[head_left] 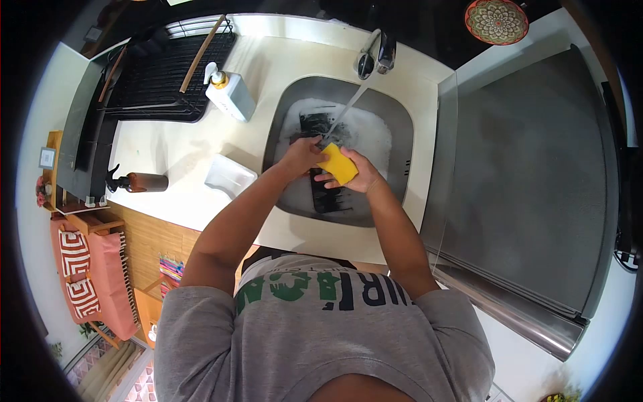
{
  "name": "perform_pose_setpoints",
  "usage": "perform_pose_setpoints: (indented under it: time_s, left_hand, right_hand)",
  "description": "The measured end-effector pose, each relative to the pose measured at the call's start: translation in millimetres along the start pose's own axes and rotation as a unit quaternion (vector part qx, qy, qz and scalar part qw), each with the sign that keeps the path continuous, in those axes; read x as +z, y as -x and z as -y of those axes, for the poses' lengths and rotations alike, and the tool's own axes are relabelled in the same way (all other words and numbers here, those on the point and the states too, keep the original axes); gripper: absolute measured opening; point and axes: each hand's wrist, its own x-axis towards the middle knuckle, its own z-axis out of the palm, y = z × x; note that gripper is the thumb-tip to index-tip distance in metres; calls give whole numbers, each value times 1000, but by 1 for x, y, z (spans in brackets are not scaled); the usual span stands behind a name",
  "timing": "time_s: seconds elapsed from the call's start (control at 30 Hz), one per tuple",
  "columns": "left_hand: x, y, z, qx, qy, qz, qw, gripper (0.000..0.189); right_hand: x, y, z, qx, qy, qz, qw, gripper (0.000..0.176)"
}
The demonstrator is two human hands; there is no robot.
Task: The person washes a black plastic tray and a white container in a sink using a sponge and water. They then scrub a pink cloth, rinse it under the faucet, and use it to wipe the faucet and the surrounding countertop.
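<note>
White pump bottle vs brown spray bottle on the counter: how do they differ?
Colour: the white pump bottle is pale-bodied; the brown spray bottle is dark amber.
Head: the white pump bottle has a white pump with a yellowish collar; the brown spray bottle has a black trigger.
Place: the white pump bottle is beside the black dish rack; the brown spray bottle is nearer the counter's left edge.
Shared: both have dispensing heads.

Yellow sponge point(340, 165): rectangular, broad face exposed; held aslant in the right hand point(364, 174); positioned above the sudsy sink point(402, 144).
</note>
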Motion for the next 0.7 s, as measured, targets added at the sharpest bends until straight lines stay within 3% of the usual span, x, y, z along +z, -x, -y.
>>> perform_pose_setpoints:
  time_s: [0.07, 0.13, 0.2, 0.23, 0.3, 0.37, 0.43, 0.5, 0.53, 0.6, 0.63, 0.67, 0.7]
  left_hand:
    - [-3, 0, -1, 23, 43, 1, 999, 61]
    - [-11, 5, -17, -41, 220, 36, 974, 61]
    - [-12, 10, -17, -36, 197, 6, 980, 60]
    - [-16, 14, -17, -31, 173, -25, 984, 59]
    - [-22, 29, -18, -25, 186, -48, 981, 56]
    - [-36, 47, -17, -17, 200, -69, 977, 52]
    - [-67, 73, -1, 64, 95, -74, 991, 50]
    - [-100, 114, -5, 56, 115, -127, 984, 49]
    - [-114, 127, 5, 33, 96, -164, 981, 44]
    - [-131, 150, 15, 7, 77, -208, 975, 40]
    - [-134, 158, 14, -14, -16, -236, 972, 37]
    - [-135, 164, 14, -33, -109, -259, 959, 34]
    - [-134, 167, 16, -32, -107, -257, 960, 34]
  right_hand:
    - [3, 8, 1, -7, 16, -4, 1000, 49]
    - [-3, 11, 1, -12, 33, -7, 999, 46]
    - [-12, 7, -6, -63, 118, -135, 982, 47]
    - [-11, 4, -9, -58, 118, -128, 983, 47]
    - [0, -2, -18, -158, 125, -117, 972, 45]
    - [16, -7, -23, -151, 117, -85, 978, 40]
    - [13, -15, -23, -146, 106, -59, 982, 35]
    - [-29, -33, -9, -58, 111, -115, 985, 26]
    - [-51, -47, -4, -79, 80, -189, 975, 23]
    - [-76, -70, 17, -98, 6, -236, 967, 24]
    - [-77, -83, 25, -96, 7, -234, 967, 24]
    - [-80, -94, 34, -102, 12, -291, 951, 27]
    - [-83, -102, 43, -108, 16, -349, 931, 30]
